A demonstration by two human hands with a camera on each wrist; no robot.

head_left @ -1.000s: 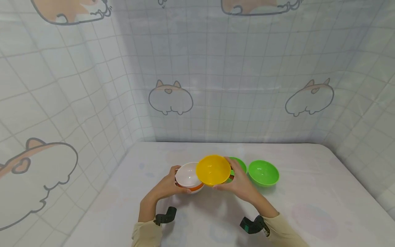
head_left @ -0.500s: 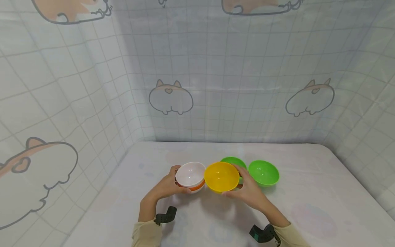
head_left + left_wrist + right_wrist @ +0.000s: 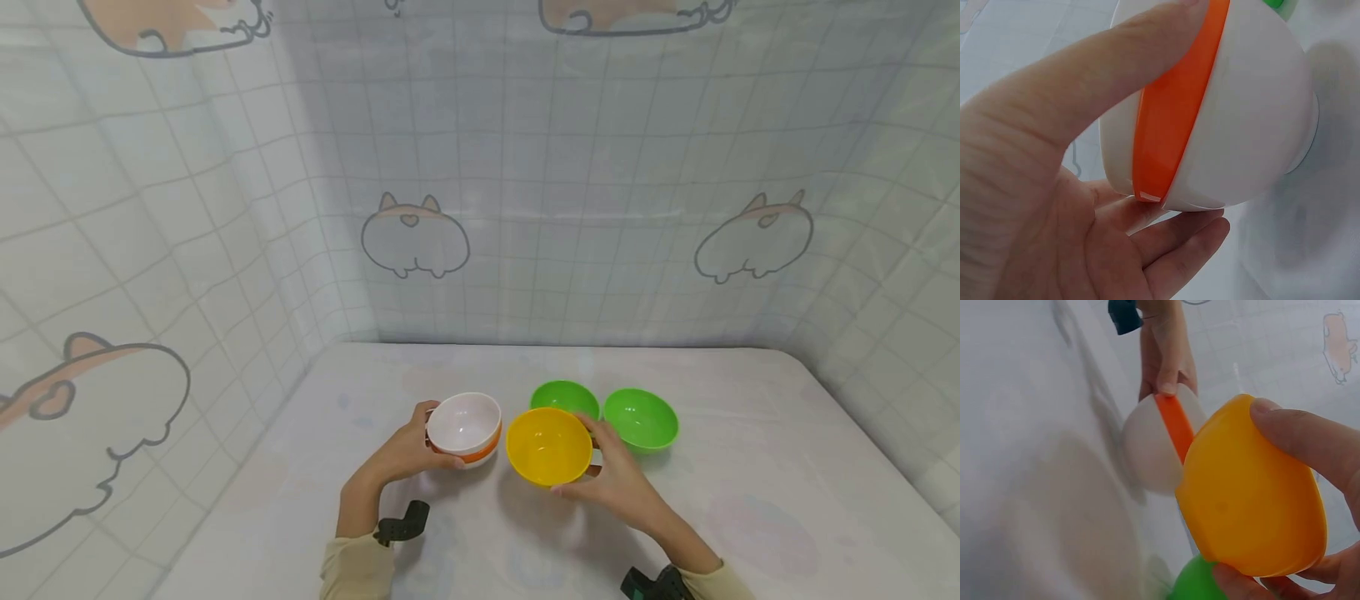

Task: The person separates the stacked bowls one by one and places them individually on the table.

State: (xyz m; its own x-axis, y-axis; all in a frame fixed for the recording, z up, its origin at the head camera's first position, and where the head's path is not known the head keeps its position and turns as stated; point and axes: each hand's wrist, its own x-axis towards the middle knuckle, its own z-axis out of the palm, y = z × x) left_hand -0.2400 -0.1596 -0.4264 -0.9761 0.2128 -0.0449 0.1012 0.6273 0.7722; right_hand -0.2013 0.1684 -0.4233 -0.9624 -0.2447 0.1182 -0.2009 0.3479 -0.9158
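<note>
My left hand (image 3: 407, 450) grips a stack of bowls (image 3: 463, 427) from its left side, thumb along the front. In the left wrist view an orange band (image 3: 1175, 119) shows between two white parts, apparently nested bowls. My right hand (image 3: 621, 475) holds a yellow bowl (image 3: 549, 446) by its right side, thumb at the near rim and fingers behind. The yellow bowl is raised, with its shadow on the table, and its inside faces up in the head view. A narrow gap separates it from the stack there.
Two green bowls stand behind and to the right of the yellow one: the left green bowl (image 3: 564, 393) is partly covered by it, the right green bowl (image 3: 641, 419) is in full view. The white table (image 3: 420, 375) ends at a grid-patterned curtain (image 3: 585, 267).
My right hand has moved the yellow bowl right and toward me, from overlapping the stack's right edge to a spot clear of it. The left hand and stack have stayed put.
</note>
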